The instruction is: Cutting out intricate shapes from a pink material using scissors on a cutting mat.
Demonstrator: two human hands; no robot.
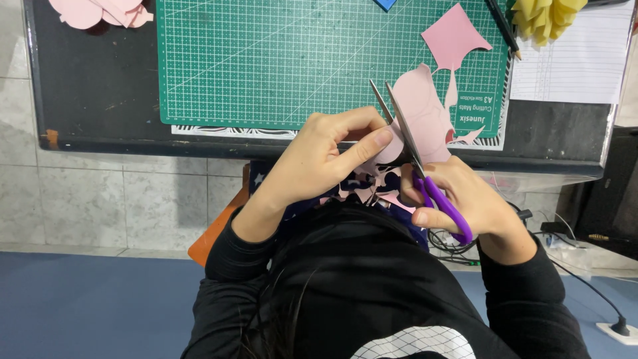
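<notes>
While our left hand (319, 156) pinches the pale pink paper piece (420, 119) at its edge, our right hand (465, 199) grips the purple-handled scissors (415, 156), blades parted around the paper. We hold both just over the table's near edge, by the green cutting mat (279, 60), where 1 pink scrap (454, 36) lies.

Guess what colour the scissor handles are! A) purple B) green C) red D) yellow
A: the scissors in the right hand have purple handles, and their blades are cutting the pink paper that the left hand pinches.
</notes>
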